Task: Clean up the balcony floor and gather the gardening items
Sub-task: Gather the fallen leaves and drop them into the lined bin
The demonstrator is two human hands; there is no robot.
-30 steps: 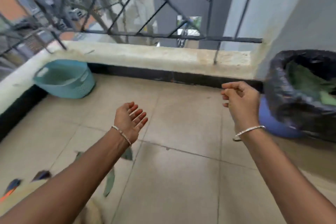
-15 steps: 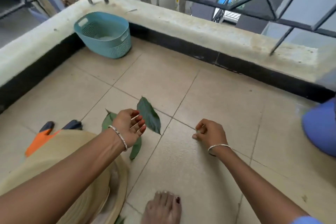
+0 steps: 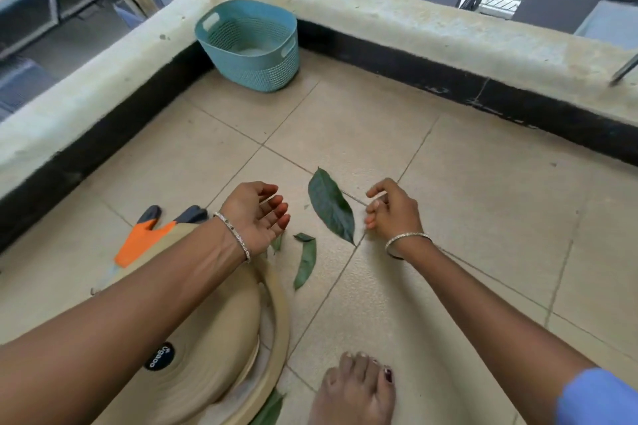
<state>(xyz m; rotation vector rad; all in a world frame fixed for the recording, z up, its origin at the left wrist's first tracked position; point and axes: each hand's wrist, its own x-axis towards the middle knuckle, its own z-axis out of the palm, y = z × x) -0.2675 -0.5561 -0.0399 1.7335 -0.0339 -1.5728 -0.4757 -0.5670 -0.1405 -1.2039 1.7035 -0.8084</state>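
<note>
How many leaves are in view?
4: a big leaf by the right hand, a narrow leaf below, a small leaf by the left hand, a fourth leaf by the hat. The hat may hide more.

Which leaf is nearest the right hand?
The broad dark leaf, right beside the right hand; the narrow leaf lies closer to the hat.
</note>
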